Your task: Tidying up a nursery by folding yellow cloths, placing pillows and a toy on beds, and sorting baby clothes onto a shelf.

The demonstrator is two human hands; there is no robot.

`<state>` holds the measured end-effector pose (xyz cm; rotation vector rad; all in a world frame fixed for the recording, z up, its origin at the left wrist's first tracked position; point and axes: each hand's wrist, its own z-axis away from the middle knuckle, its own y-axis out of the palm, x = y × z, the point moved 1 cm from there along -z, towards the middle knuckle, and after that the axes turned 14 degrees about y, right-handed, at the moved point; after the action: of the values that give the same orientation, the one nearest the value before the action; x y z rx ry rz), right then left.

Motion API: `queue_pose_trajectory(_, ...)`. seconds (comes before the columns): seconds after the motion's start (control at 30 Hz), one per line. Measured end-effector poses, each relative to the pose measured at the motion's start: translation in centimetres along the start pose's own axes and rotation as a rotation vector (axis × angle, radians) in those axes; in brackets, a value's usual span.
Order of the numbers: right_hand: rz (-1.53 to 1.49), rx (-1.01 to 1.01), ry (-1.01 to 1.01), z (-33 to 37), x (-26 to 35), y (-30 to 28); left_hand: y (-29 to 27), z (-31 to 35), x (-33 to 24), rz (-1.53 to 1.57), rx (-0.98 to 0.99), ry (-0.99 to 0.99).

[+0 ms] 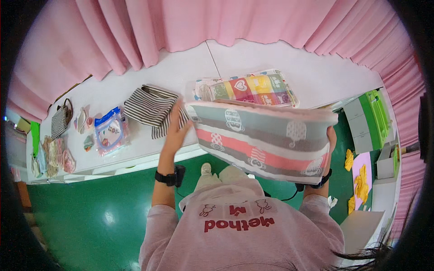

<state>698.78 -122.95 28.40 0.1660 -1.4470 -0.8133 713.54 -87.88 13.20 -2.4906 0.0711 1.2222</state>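
Note:
A thick folded cloth (266,140), striped in grey, pink and white with cartoon prints, is held up in front of me, over the table's near edge. My left hand (175,135) has its left end between the thumb and the stretched fingers. At the other end my right hand (331,139) grips the cloth's edge, with most of its fingers hidden behind the fabric. Just beyond my left hand, a black-and-white striped cloth (151,106) lies loosely folded on the table. Behind the held cloth sits a flat stack of colourful patterned cloths (253,88), partly covered.
The white table (316,74) curves along pink curtains (190,22). To the left are a clear pouch with blue trim (108,131), a small striped bag (60,121) and several small garments (56,153). Grey-and-green cabinets (364,119) and yellow cloths (361,183) are at right.

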Motion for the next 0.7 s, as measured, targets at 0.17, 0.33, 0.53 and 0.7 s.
queue_pose_trajectory(0.17,0.655,-0.674,-0.015,-7.2,0.1,-11.0,7.0,-2.2,0.7,0.720,0.208,-0.275)
queue_pose_trajectory(0.33,-0.029,0.845,0.021,-8.8,3.1,5.9,13.4,-1.1,3.8,1.003,0.276,-0.384)
queue_pose_trajectory(0.53,-0.067,0.686,0.167,-18.3,6.3,-2.4,18.2,-3.5,3.9,1.175,0.202,-0.304)
queue_pose_trajectory(0.7,0.167,0.480,0.357,-21.8,0.8,-10.9,18.9,-3.8,4.5,1.112,-0.385,-0.574)
